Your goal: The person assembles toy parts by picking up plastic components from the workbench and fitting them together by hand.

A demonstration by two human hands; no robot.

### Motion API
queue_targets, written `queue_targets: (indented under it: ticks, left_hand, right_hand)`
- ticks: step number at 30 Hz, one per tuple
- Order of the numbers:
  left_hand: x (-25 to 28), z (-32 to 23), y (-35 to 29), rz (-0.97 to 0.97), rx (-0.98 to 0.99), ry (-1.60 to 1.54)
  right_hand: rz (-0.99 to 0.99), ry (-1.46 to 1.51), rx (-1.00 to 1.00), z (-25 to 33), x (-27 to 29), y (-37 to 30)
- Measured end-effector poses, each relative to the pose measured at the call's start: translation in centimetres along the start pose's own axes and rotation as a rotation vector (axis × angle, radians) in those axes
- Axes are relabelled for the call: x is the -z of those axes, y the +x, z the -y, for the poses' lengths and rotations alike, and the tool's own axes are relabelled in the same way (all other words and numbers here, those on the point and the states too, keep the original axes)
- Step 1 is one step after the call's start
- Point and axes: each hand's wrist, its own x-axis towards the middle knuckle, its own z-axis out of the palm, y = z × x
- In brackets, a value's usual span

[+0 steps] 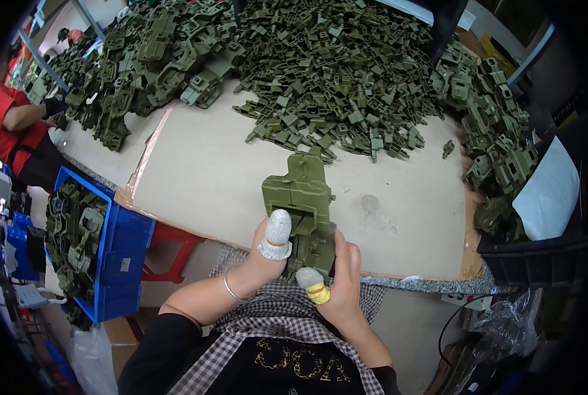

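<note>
Fingers of both hands are closed around an olive-green moulded vehicle-shaped body [298,192], held at the centre of my view by the near edge of the worktable [406,220]. From my remote seat I see the left hand [257,260] gripping its left side, a white sheath [279,227] over the thumb, and the right hand [344,280] gripping its right side, that thumb banded in yellow tape [318,293].

I judge this piece to be mid-handling; whether anything on it is finished, I cannot tell. Plenty looks left: a heap of small green parts [346,76] spreads from twelve to one o'clock, larger green bodies [159,43] pile up at ten to eleven, and another green pile [498,141] lies at two to three. Similar bodies fill the blue crate [124,253] toward eight; they may be done or waiting.
</note>
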Motion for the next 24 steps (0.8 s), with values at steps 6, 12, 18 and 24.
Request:
queue_targets:
  ticks: [6,12,18,24]
  left_hand:
    - [0.2,0.4,0.0,0.032,-0.020,0.264]
    - [0.5,1.3,-0.2,-0.061,-0.049,0.072]
    - [0.8,1.8,-1.5,0.068,-0.009,-0.040]
    - [2.3,0.9,-1.1,0.013,0.074,-0.231]
  right_hand:
    - [-0.029,-0.063,0.010,-0.2,-1.0,0.0]
    - [-0.046,-0.139,0.066,0.0,-0.9,0.6]
    - [-0.014,-0.225,0.268,0.5,1.5,2.1]
    - [-0.102,0.212,0.068,0.7,1.2,0.4]
